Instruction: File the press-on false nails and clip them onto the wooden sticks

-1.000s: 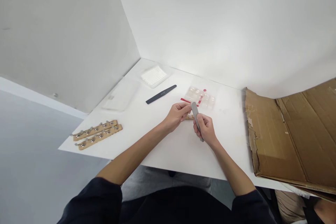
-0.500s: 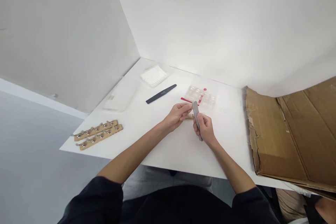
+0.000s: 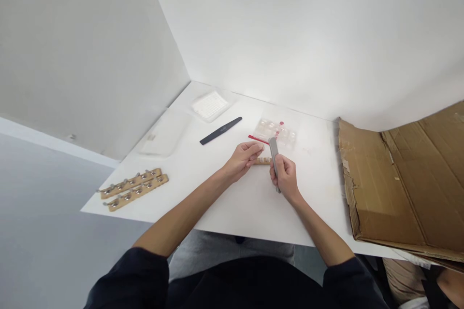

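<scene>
My right hand (image 3: 284, 177) is wrapped round a grey nail file (image 3: 273, 149), held nearly upright with its upper end free. Left of it, my left hand (image 3: 243, 158) is closed in a pinch; whatever is between its fingertips is too small to make out. A small gap separates the file from those fingertips. Under the hands lies a short wooden strip (image 3: 261, 161) with pale pieces on it, partly hidden. Just beyond, a clear compartment box (image 3: 290, 137) with pale pieces and red marks lies near a thin red stick (image 3: 257, 139).
A dark nail file (image 3: 221, 130) lies on the white table (image 3: 232, 212). Behind it is a clear tray with white squares (image 3: 210, 105); a clear lid (image 3: 163, 137) is at left. Two wooden strips with metal knobs (image 3: 134, 188) sit front left. Cardboard (image 3: 406, 188) covers the right side.
My right hand has drawn the grey file slightly right, away from my left fingertips, opening a gap. More of the wooden strip shows. The view has shifted a little.
</scene>
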A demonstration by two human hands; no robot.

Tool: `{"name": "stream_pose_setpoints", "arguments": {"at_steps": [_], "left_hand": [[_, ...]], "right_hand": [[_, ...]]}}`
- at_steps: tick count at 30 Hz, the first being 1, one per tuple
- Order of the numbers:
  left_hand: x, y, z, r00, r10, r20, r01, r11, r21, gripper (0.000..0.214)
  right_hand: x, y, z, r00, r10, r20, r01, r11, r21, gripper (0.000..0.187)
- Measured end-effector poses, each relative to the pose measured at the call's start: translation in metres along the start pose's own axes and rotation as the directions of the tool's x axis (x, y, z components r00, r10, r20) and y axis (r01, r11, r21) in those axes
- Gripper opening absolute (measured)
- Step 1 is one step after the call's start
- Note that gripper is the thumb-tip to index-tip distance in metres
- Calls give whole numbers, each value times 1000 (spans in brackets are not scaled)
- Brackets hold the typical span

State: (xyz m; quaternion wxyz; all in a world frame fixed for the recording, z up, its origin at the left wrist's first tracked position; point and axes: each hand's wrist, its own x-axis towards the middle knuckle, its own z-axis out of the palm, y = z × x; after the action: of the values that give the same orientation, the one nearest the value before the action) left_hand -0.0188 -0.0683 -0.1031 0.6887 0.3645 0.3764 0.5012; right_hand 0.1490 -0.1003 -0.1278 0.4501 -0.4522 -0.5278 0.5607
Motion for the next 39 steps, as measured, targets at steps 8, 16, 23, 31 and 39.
{"name": "stream_pose_setpoints", "arguments": {"at_steps": [8, 16, 23, 31, 39], "left_hand": [[0, -1, -1, 999, -15, 30, 14, 1000, 26, 49], [0, -8, 2, 989, 100, -107, -82, 983, 166, 35], [0, -9, 3, 957, 183, -224, -126, 961, 245, 23], [-1, -11, 3, 950, 195, -245, -136, 962, 236, 24], [-3, -19, 6, 956, 220, -194, -160, 945, 284, 23]], "right_hand": [[0, 2, 1, 1000, -6, -5, 6, 1000, -29, 56], [-2, 1, 4, 998, -14, -54, 10, 998, -67, 55], [-2, 0, 7, 996, 50, -74, -52, 998, -36, 56], [-2, 2, 11, 996, 82, -46, -81, 996, 28, 59], [0, -1, 9, 996, 27, -86, -18, 994, 103, 41]]}}
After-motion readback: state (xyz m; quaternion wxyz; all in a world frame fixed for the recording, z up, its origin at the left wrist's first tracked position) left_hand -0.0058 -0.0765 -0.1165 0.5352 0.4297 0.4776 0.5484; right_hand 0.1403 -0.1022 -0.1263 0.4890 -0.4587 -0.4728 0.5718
